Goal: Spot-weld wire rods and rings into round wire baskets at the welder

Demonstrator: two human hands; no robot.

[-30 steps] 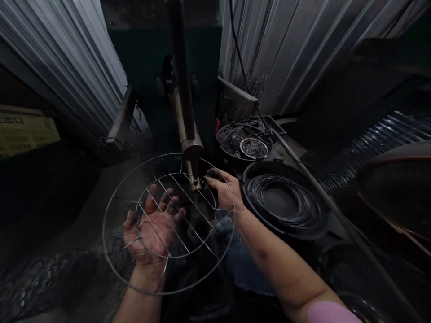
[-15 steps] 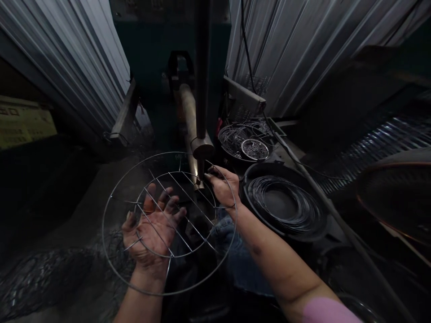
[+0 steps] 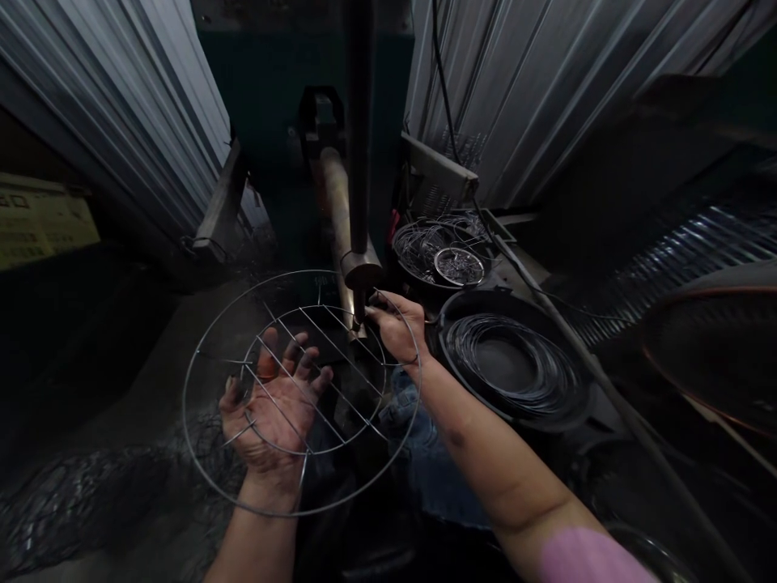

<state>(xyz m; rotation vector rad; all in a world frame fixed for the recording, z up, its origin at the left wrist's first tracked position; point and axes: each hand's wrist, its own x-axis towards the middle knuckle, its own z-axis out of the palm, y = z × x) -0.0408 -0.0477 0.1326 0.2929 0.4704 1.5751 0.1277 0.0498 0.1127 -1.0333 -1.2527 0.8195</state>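
A round wire rack (image 3: 346,442), with an outer ring, a smaller inner ring and several cross bars, is in front of me, tilted slightly. My left hand (image 3: 276,409) is under its left part, palm up, fingers spread and curved, the wires passing over it. My right hand (image 3: 397,324) is at the rack's far right edge, thumb and fingers pinched together beside the tip of a dark upright rod (image 3: 359,304). What the pinch holds is too small to make out. Below the rod, a brass-coloured arm (image 3: 336,190) reaches toward me, its end by the inner ring.
Right of my right hand, a black pan (image 3: 446,356) holds a coil of wire (image 3: 464,356). Behind it, another pan (image 3: 406,275) holds loose wire and a small round dish (image 3: 437,267). Wire mesh lies at lower left. A yellow box (image 3: 45,219) stands at far left.
The view has shifted slightly. The rack's near edge sits a little higher in view. Both hands keep nearly the same pose, the left open under the rack and the right pinched by the rod.
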